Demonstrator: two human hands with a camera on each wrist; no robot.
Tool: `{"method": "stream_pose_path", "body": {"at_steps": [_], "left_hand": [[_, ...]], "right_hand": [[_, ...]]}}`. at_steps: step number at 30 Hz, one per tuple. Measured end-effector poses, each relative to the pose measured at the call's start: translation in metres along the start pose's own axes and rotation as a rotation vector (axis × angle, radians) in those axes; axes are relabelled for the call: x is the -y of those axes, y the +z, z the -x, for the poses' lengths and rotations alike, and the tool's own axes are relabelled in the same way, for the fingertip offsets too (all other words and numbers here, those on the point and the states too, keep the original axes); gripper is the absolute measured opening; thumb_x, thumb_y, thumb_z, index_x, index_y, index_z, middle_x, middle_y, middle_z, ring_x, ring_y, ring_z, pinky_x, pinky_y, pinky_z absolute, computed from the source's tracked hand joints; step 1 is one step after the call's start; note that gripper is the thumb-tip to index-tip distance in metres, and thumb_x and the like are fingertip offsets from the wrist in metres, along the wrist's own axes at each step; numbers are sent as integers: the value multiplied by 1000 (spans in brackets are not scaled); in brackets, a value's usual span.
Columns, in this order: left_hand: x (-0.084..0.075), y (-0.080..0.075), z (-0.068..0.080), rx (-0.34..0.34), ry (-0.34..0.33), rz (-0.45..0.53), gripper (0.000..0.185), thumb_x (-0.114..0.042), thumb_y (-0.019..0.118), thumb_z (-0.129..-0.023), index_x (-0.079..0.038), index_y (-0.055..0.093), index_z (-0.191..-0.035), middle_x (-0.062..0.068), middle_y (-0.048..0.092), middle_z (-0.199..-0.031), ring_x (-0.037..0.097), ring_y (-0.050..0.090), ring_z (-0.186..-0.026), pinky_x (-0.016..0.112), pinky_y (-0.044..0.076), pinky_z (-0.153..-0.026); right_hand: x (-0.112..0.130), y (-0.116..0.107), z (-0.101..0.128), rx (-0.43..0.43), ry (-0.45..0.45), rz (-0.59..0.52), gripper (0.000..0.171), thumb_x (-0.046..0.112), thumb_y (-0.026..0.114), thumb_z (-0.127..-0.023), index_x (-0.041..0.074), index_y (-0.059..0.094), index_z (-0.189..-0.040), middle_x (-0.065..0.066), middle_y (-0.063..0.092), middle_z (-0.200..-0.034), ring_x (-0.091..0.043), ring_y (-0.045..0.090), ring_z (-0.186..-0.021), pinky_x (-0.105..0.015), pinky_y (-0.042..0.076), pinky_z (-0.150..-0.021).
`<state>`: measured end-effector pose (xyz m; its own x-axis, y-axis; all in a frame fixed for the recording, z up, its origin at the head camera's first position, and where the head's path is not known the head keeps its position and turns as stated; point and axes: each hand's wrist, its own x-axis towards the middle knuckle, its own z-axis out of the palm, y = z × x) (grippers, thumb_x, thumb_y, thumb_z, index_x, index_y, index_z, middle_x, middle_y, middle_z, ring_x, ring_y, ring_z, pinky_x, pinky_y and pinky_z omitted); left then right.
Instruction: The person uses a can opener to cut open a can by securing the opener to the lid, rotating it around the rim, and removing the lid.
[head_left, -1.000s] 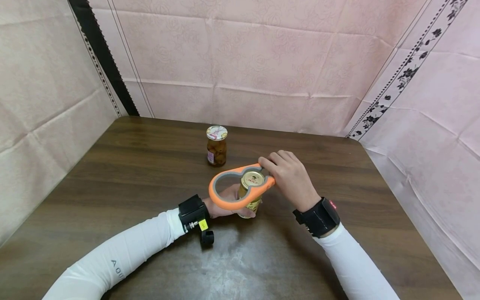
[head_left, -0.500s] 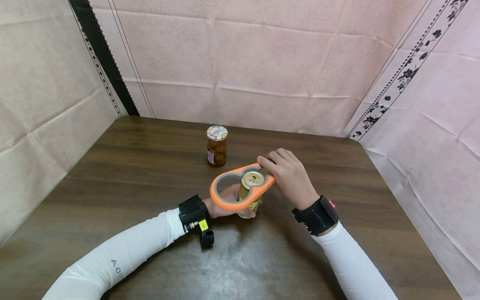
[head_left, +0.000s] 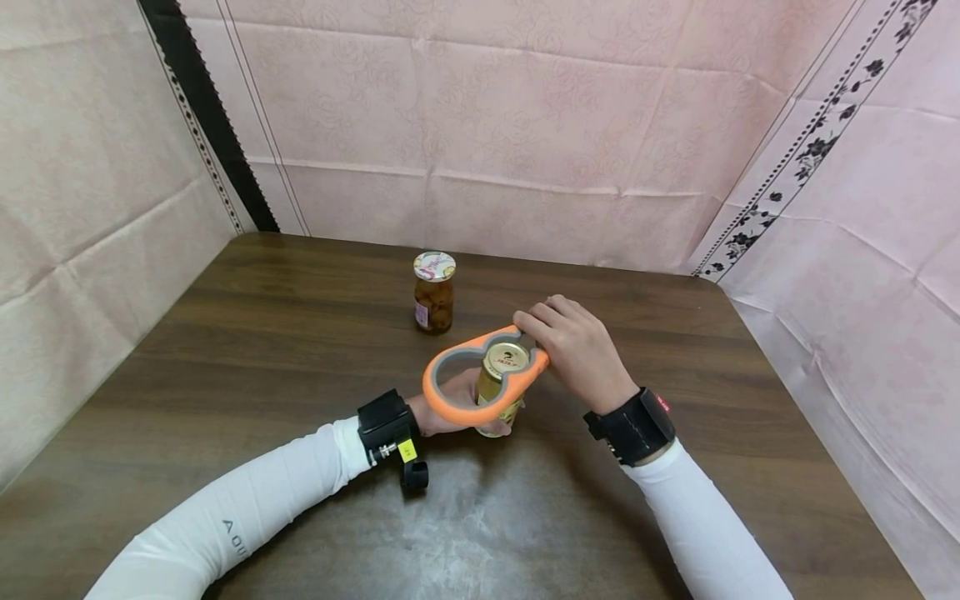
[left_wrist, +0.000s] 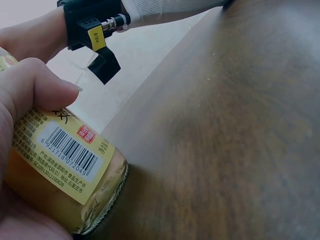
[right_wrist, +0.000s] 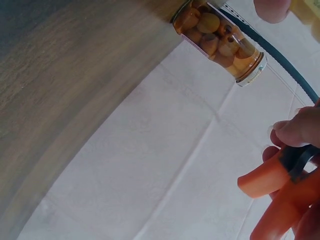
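Note:
My left hand [head_left: 459, 388] grips a glass jar [head_left: 491, 387] with a gold lid, standing on the table. In the left wrist view, the thumb [left_wrist: 50, 89] lies over the jar's yellow barcode label [left_wrist: 70, 155]. Around the lid sits an orange jar opener [head_left: 463, 413] with a grey inner lining; its larger loop points left, over the left hand. My right hand [head_left: 576, 348] holds the opener's handles together at the right. The right wrist view shows its thumb and fingertips on the orange handles [right_wrist: 265, 177].
A second jar [head_left: 433, 302] with brown round contents and a patterned white lid stands farther back on the dark wooden table [head_left: 330, 317]. Pink cloth [head_left: 525, 125] hangs behind the table's back edge and at both sides.
The jar opener has turned slightly counterclockwise around the lid: its loop shifted a little nearer and right, while my right hand moved slightly away. The left hand and both jars look unmoved.

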<state>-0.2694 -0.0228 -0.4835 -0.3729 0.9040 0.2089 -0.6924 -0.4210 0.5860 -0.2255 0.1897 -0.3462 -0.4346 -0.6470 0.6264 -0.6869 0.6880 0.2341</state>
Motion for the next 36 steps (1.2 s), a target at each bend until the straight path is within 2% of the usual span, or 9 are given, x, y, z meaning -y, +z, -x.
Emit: {"method": "stream_pose_path", "body": {"at_steps": [1, 3, 8, 12, 18, 25, 29, 34, 36], "left_hand": [[-1, 7, 1, 7, -2, 36, 77, -43, 59, -99, -13, 25, -161, -1, 36, -163, 12, 35, -147, 31, 33, -120], [-2, 16, 2, 27, -25, 261, 76, -42, 59, -100, -13, 25, -161, 1, 37, -163, 14, 36, -147, 34, 33, -121], [-8, 52, 5, 54, -95, 420, 58, -36, 51, -105, -12, 36, -156, 4, 52, -151, 17, 50, -136, 40, 41, -115], [-13, 73, 6, 14, -165, 476, 45, -32, 52, -106, -12, 49, -146, 6, 62, -135, 19, 59, -122, 41, 44, -111], [-14, 76, 6, -6, -188, 439, 41, -28, 55, -105, -13, 52, -143, 5, 65, -129, 19, 61, -117, 44, 46, -109], [-12, 76, 2, 9, -236, 587, 45, -30, 59, -103, -6, 54, -140, 5, 66, -128, 17, 62, -116, 35, 46, -109], [-10, 75, 0, 37, -224, 605, 48, -36, 56, -104, -4, 54, -140, 5, 66, -130, 16, 61, -119, 29, 44, -109], [-12, 73, -2, 14, -394, 891, 55, -46, 51, -105, -1, 57, -135, 13, 67, -125, 25, 63, -116, 39, 44, -111], [-13, 72, -2, -3, -440, 942, 62, -54, 46, -105, 0, 58, -134, 14, 67, -124, 27, 63, -115, 42, 44, -112]], "right_hand": [[0, 0, 0, 3, -2, 0, 28, -6, 68, -90, 12, 69, -111, -2, 69, -97, -23, 61, -93, -37, 54, -87], [-1, 1, -1, 10, -6, 2, 27, -5, 67, -91, 12, 68, -111, -2, 69, -97, -23, 60, -94, -36, 54, -88], [-3, 1, -1, 10, -18, -3, 26, -5, 69, -90, 12, 69, -111, -2, 70, -98, -24, 62, -98, -37, 55, -91], [-4, 2, -1, 7, -28, -2, 27, -6, 68, -91, 12, 69, -111, -2, 71, -99, -24, 62, -100, -36, 55, -91], [-5, 3, -3, -5, -44, -5, 27, -7, 67, -90, 11, 70, -110, -3, 71, -99, -23, 62, -100, -36, 56, -90], [-6, 4, -4, -11, -51, -11, 23, -5, 66, -93, 10, 70, -109, -3, 71, -99, -23, 62, -101, -36, 56, -89], [-7, 5, -4, -7, -53, -19, 22, -3, 67, -93, 11, 70, -109, -3, 72, -100, -22, 62, -103, -35, 56, -90], [-8, 7, -4, -7, -65, -35, 22, 1, 71, -93, 12, 71, -112, -4, 73, -102, -22, 62, -105, -36, 56, -91], [-8, 7, -4, -8, -66, -37, 22, 2, 71, -93, 12, 71, -112, -4, 72, -102, -22, 62, -106, -36, 57, -92]]}}
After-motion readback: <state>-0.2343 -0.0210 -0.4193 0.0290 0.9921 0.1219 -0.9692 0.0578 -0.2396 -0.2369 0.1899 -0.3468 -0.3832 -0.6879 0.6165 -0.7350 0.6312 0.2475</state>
